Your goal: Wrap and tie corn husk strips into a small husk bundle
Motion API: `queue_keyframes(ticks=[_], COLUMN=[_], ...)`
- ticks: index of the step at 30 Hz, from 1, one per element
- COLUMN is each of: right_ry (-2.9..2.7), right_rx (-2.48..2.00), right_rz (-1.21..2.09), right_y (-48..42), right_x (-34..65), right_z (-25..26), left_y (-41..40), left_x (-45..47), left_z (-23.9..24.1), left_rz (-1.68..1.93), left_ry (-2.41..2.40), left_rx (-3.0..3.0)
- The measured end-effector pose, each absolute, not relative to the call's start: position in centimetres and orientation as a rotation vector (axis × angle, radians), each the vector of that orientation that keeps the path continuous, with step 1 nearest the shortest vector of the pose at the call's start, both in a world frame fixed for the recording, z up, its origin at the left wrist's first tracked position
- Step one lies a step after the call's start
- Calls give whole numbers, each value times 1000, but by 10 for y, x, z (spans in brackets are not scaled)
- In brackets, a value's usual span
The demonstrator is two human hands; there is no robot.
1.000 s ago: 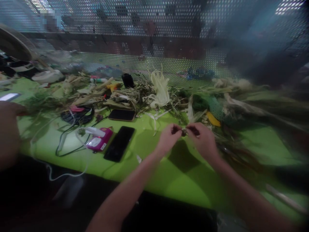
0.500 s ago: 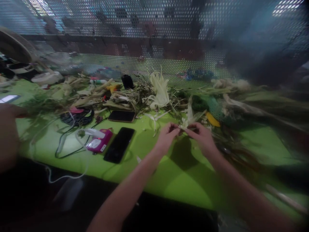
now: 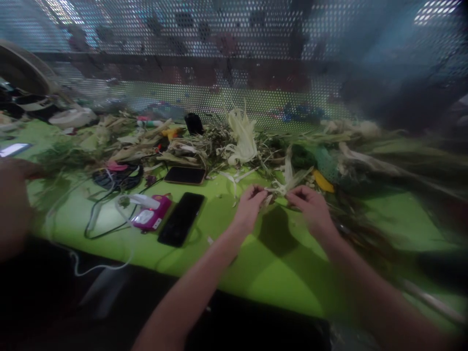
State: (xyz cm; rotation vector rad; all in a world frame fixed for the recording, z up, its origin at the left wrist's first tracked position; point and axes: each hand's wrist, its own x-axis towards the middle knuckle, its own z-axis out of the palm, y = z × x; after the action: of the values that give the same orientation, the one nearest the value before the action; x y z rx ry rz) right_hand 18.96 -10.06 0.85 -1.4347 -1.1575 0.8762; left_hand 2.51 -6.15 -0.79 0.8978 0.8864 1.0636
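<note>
My left hand [image 3: 250, 206] is closed, thumb and fingers pinching the end of a thin pale strip of what looks like dried corn husk. Opposite it, my right hand [image 3: 309, 204] pinches the near right side of a small pale husk piece [image 3: 289, 176] whose longer blades point away from me. Between the hands stretch narrow pale strands [image 3: 277, 188]. Behind them a larger fringed bundle of pale husk [image 3: 243, 139] stands upright among dried stems. On the left lie a few cut pale strips [image 3: 234, 181]. Fine details at my fingertips are blurred.
Left of my hands, two dark phones [image 3: 182, 218] lie beside a magenta power block [image 3: 151, 212] with cords. Dried plant material [image 3: 124, 146] runs along the back before a perforated screen [image 3: 226, 73]. Another person's hand [image 3: 16, 170] is at far left. A yellow object [image 3: 322, 181] lies right.
My hands have moved slightly apart, the left one leftward and the right one rightward. Pale strands now show between them.
</note>
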Motion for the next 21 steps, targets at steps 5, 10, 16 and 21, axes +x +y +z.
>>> queue_keyframes(ticks=[5,10,16,21], right_ry=[-1090,-1246,-1445,-1544], right_rx=[-1325,-1380,-1361,-1364], right_rz=[982,907,680,450], right_y=[-103,-106,-106,-106], right_x=[186,185,185,184], right_z=[14,16,10,12], left_y=[-62,-62,-62,-65], left_x=[19,12,13,16], left_z=[-1,6,2,5], left_rz=[1004,977,789,756], left_ry=[878,829,866,801], left_rx=[922,1173,1342,1452])
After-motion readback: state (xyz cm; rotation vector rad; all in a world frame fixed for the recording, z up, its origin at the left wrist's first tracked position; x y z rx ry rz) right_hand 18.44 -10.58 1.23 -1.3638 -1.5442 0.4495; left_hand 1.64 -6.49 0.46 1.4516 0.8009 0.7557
